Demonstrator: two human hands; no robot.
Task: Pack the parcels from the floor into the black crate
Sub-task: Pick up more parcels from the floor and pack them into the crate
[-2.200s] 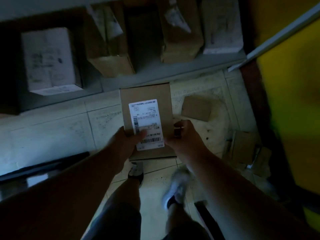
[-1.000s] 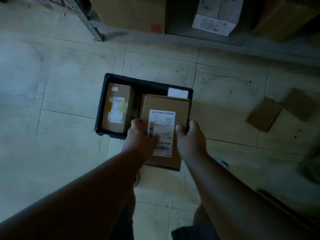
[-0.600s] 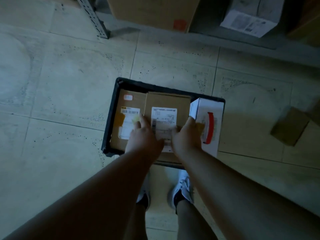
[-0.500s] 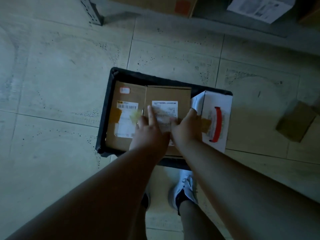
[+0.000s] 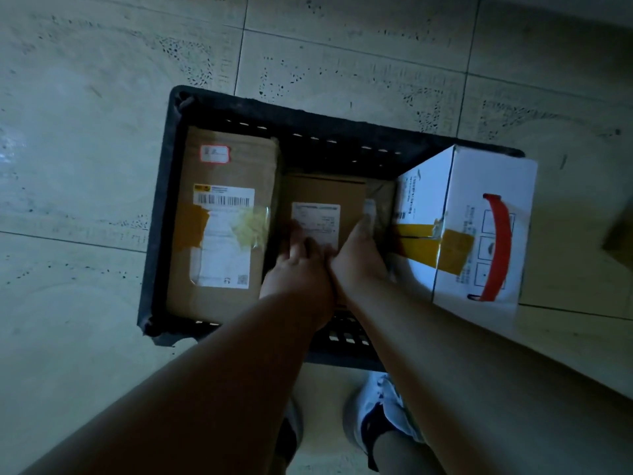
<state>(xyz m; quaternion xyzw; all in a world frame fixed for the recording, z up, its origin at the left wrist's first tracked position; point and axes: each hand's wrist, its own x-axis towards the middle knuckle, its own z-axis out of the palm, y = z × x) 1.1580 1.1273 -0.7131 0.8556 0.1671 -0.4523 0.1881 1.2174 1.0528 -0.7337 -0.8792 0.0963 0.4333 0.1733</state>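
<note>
Left hand and right hand both grasp the near end of the small brown cardboard parcel with a white label, low in the middle of the black slatted plastic crate on the pale tiled floor. Right of it, a white carton with red handle, tilted on the rim. Left, a long brown labelled parcel, lying flat. The small parcel looks stiff and light; hold by its side edges, as the taped faces may be slick.

Both forearms reach down side by side; left hand and right hand touch, fingers pointing forward
</note>
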